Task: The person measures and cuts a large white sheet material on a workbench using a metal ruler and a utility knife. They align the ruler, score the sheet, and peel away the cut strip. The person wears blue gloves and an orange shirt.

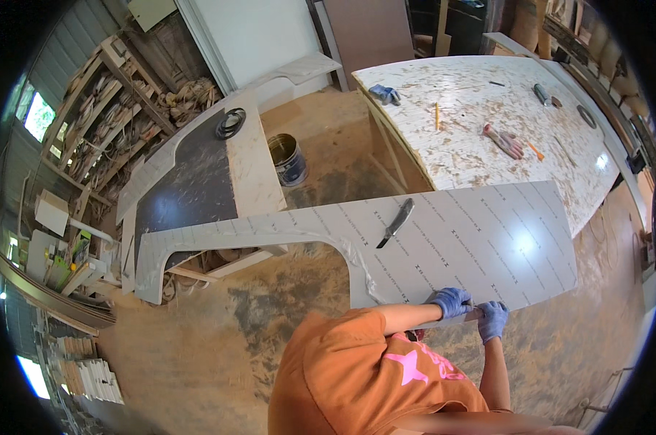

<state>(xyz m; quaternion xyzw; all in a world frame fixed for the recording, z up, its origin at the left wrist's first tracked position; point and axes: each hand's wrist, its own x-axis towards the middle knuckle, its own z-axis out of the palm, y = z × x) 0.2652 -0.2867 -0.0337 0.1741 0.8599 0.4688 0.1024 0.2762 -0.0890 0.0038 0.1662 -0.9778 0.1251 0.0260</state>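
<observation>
My left hand [452,302] and my right hand [493,321], both in blue gloves, meet at the near edge of a large grey panel [473,239]. Fingers on both are closed together at that edge. What they pinch is too small and partly covered to make out. The panel's face carries a printed film, and whitish wrinkled film [364,272] runs along its curved cutout. Beyond my hands, a utility knife [397,223] with a dark blade lies on the panel.
A white worktable [415,145] strewn with shavings bears a blue glove [386,94], a pale glove [503,141] and a yellow pencil-like stick [437,116]. At left, a dark board [190,174] holds coiled black banding [230,123]. A bucket [288,161] stands between them; wooden shelving [110,116] holds scraps.
</observation>
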